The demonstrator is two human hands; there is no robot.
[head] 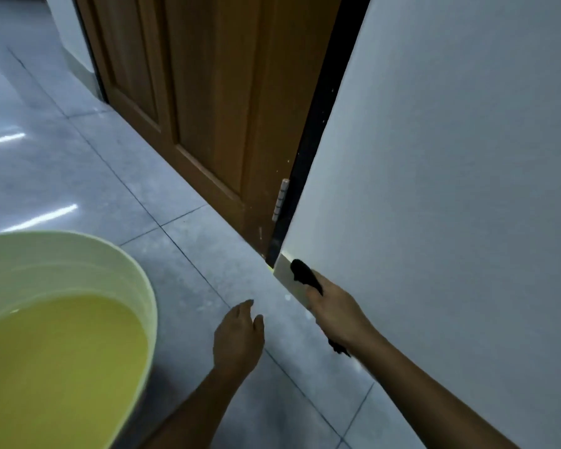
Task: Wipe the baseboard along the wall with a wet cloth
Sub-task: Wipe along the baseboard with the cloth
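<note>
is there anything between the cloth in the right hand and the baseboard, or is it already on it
Nothing visible stands between them. The right hand presses the dark cloth against the baseboard, near the door frame.

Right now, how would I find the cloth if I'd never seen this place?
Find the brown door, then follow its hinge side down to the floor, where the white wall begins. At the wall's foot runs the baseboard, and the right hand presses the cloth against it. It is the only black thing there.
</note>
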